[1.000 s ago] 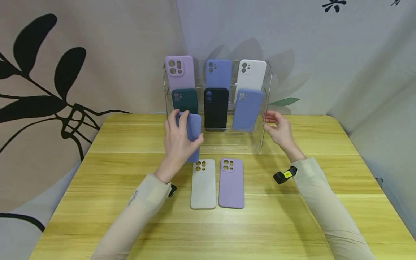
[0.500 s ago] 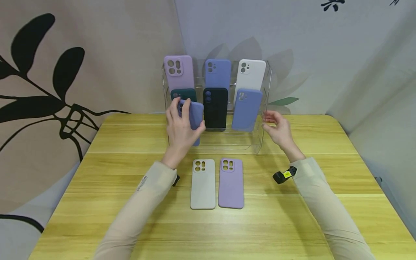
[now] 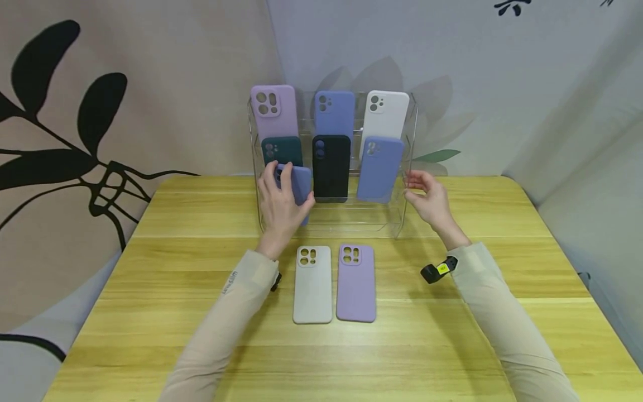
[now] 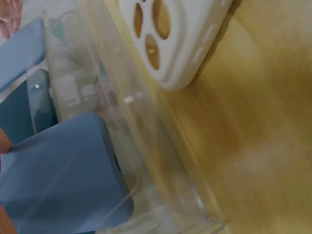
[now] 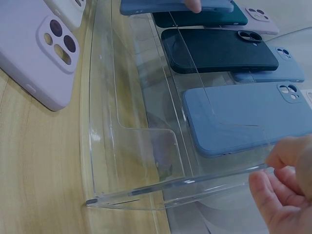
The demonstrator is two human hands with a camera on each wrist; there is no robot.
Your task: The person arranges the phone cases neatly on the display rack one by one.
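A blue phone case [image 3: 301, 183] is gripped between the thumb and fingers of my left hand [image 3: 280, 207]. It stands upright at the lowest tier of a clear acrylic rack [image 3: 351, 229], at the left end. In the left wrist view the lower end of this blue case [image 4: 63, 175] lies just behind the rack's clear front lip. My right hand [image 3: 431, 200] pinches the rack's right side panel [image 5: 195, 183] between thumb and fingers. A dark green case [image 3: 283, 148] stands on the tier behind, partly hidden by the held case.
The middle tier also bears a black case [image 3: 331, 167] and another blue case [image 3: 380, 170]. Behind them lean a lilac case [image 3: 276, 120], a blue one [image 3: 335, 114] and a white one [image 3: 385, 111]. A whitish case [image 3: 312, 293] and a purple case [image 3: 356, 290] lie before the rack.
My left hand has carried the blue case forward from above the table to the rack's lowest tier, then lowered it slightly. My right hand stays at the rack's side.
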